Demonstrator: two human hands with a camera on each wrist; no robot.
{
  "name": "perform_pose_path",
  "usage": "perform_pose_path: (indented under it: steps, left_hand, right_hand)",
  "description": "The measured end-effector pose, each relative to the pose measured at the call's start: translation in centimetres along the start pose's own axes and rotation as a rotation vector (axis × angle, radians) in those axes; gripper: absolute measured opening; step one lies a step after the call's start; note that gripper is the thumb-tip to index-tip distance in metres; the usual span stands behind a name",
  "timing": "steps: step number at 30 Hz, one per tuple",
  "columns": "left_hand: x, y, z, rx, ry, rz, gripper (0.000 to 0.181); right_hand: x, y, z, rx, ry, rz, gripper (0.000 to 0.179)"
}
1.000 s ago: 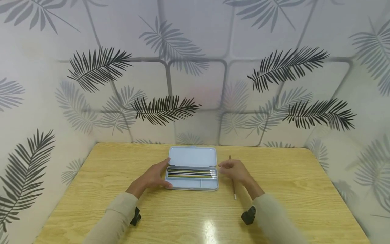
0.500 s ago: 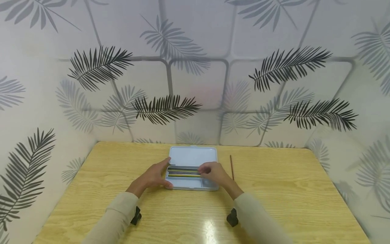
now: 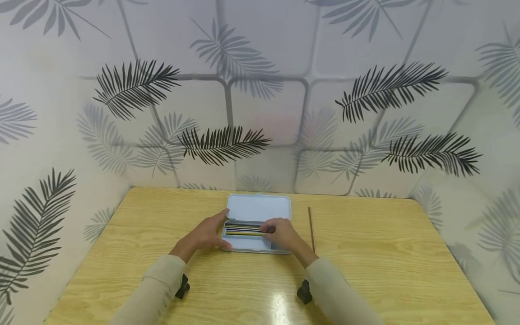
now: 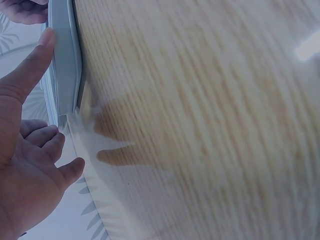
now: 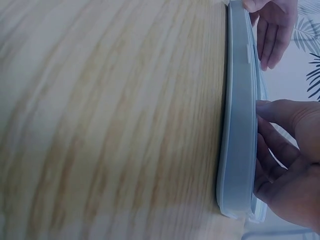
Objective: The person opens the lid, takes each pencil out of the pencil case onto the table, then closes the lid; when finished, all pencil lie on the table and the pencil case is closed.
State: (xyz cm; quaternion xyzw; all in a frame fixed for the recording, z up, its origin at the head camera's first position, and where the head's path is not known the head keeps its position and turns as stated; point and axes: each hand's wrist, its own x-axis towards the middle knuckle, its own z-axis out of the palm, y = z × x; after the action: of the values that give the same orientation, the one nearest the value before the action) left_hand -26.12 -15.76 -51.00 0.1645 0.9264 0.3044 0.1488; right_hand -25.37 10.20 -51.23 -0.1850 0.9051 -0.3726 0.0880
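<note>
Pale-blue case (image 3: 245, 244), lid (image 3: 259, 206) raised; left hand (image 3: 206, 234) splayed against its end; right hand (image 3: 284, 233) at pencils (image 3: 243, 229) inside, grasp indiscernible.

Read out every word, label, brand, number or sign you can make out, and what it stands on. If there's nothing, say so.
No readable text in any view.
Pencil case: no lettering visible.
Pencils in it, loose pencil: any print too small to read.
Wall: leaf pattern, no writing seen.

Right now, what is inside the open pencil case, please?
Yellow and dark pencils lie side by side in the rear compartment. The right hand covers their right ends and much of the front-right compartment; anything under it cannot be seen.
</note>
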Motion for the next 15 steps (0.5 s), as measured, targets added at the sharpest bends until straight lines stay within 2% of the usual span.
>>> perform_pose_path:
  steps: [7, 15]
  left_hand:
    - [0.08, -0.07, 0.01, 0.005, 0.007, 0.010, 0.118]
    - [0.04, -0.13, 0.14, -0.008, 0.008, -0.010, 0.118]
  right_hand:
    - [0.03, -0.28, 0.26, -0.037, -0.001, -0.029, 0.012]
    - [-0.16, -0.72, 0.22, -0.061, -0.013, -0.030, 0.011]
